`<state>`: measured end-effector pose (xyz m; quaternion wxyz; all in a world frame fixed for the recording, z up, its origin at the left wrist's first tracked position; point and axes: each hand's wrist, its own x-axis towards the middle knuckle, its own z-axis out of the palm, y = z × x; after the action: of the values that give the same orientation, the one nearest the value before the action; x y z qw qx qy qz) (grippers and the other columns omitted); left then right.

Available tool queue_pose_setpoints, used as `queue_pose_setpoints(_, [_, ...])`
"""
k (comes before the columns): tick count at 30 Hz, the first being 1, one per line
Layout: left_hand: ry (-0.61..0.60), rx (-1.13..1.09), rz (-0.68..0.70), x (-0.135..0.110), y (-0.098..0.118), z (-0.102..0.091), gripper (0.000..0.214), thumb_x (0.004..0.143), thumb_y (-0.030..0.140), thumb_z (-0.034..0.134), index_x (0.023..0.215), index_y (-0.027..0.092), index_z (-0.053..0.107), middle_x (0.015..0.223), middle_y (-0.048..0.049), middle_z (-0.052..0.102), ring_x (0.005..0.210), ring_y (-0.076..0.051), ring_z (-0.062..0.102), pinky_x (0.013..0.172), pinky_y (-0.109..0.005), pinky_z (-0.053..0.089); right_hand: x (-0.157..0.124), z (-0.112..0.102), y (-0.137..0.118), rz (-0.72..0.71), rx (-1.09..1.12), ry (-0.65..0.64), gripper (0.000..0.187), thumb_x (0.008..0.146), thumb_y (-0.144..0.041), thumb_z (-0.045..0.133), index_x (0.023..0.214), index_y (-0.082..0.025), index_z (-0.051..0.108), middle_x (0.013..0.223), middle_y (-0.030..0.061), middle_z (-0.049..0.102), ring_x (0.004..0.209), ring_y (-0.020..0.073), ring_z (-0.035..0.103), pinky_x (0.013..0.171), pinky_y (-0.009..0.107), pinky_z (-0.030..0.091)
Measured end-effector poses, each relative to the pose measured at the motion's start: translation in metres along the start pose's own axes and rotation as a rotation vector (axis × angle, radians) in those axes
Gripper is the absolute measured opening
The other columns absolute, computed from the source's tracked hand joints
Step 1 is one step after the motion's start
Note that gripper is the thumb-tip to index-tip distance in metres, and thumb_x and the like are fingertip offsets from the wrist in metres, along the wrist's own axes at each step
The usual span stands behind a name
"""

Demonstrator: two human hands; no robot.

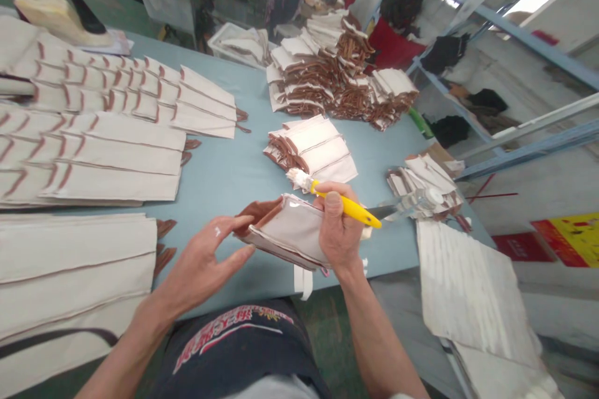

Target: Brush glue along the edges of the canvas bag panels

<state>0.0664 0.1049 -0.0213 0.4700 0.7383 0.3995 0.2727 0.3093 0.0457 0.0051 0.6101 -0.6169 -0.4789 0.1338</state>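
Note:
My right hand [340, 230] is closed around the yellow handle of a brush [350, 207], whose bristles are coated in something white and point up and left. The same hand grips a pale, folded bag piece [299, 230] with brown lining showing at its left end. At that end is my left hand [206, 255], thumb and index finger stretched apart, their tips touching or very near the piece's edges. A white smear marks one of its fingers. Just beyond the brush tip lies a small fanned stack of similar pieces [322, 148] on the blue-grey table [219, 168].
Overlapping rows of long pale panels [116, 156] cover the table's left. A heap of brown-lined pieces [318, 68] stands at the back, near a white bin [224, 37]. At right are another stack [423, 181], a clear container [421, 202] and metal shelving [505, 25].

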Motion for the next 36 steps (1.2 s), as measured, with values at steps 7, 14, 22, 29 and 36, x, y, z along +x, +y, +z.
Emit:
queue_pose_setpoints(7, [-0.207, -0.162, 0.024, -0.003, 0.02, 0.009, 0.027, 0.1, 0.038, 0.063, 0.092, 0.026, 0.086, 0.082, -0.0017, 0.082, 0.073, -0.022, 0.073, 0.069, -0.025, 0.052, 0.001, 0.003, 0.016, -0.008, 0.006, 0.02, 0.04, 0.112, -0.057, 0.055, 0.116, -0.023, 0.075, 0.075, -0.0031, 0.072, 0.064, 0.0144, 0.063, 0.065, 0.029, 0.049])
queue_pose_setpoints(14, [-0.19, -0.22, -0.081, -0.007, 0.019, 0.005, 0.025, 0.093, 0.041, 0.073, 0.082, 0.026, 0.089, 0.077, -0.0033, 0.083, 0.068, -0.023, 0.074, 0.063, -0.026, 0.054, -0.009, -0.018, -0.021, 0.03, 0.238, 0.232, 0.043, 0.106, -0.062, 0.067, 0.088, -0.023, 0.069, 0.053, -0.0099, 0.05, 0.041, 0.0089, 0.041, 0.043, 0.022, 0.032])
queue_pose_setpoints(22, [-0.146, -0.055, 0.035, -0.016, 0.014, 0.0, 0.028, 0.1, 0.037, 0.063, 0.091, 0.023, 0.086, 0.089, -0.0033, 0.084, 0.083, -0.022, 0.078, 0.077, -0.024, 0.06, -0.028, -0.009, -0.041, 0.224, 0.406, 0.014, 0.047, 0.102, -0.06, 0.076, 0.076, -0.021, 0.068, 0.051, -0.0109, 0.041, 0.038, 0.005, 0.027, 0.037, 0.018, 0.023])
queue_pose_setpoints(29, [-0.145, 0.114, 0.16, -0.027, 0.003, -0.007, 0.034, 0.108, 0.041, 0.058, 0.104, 0.021, 0.086, 0.099, -0.0071, 0.088, 0.089, -0.021, 0.083, 0.088, -0.021, 0.063, -0.021, -0.015, -0.042, 0.218, 0.408, -0.118, 0.047, 0.101, -0.061, 0.076, 0.077, -0.021, 0.07, 0.052, -0.0087, 0.047, 0.038, 0.0051, 0.029, 0.036, 0.019, 0.023])
queue_pose_setpoints(36, [-0.181, 0.035, 0.121, -0.024, 0.011, -0.006, 0.032, 0.107, 0.042, 0.062, 0.107, 0.026, 0.09, 0.103, -0.0039, 0.09, 0.093, -0.021, 0.085, 0.089, -0.019, 0.062, 0.004, -0.015, -0.028, 0.192, 0.488, -0.54, 0.041, 0.105, -0.057, 0.073, 0.085, -0.021, 0.073, 0.059, -0.008, 0.046, 0.047, 0.0071, 0.035, 0.043, 0.021, 0.029])
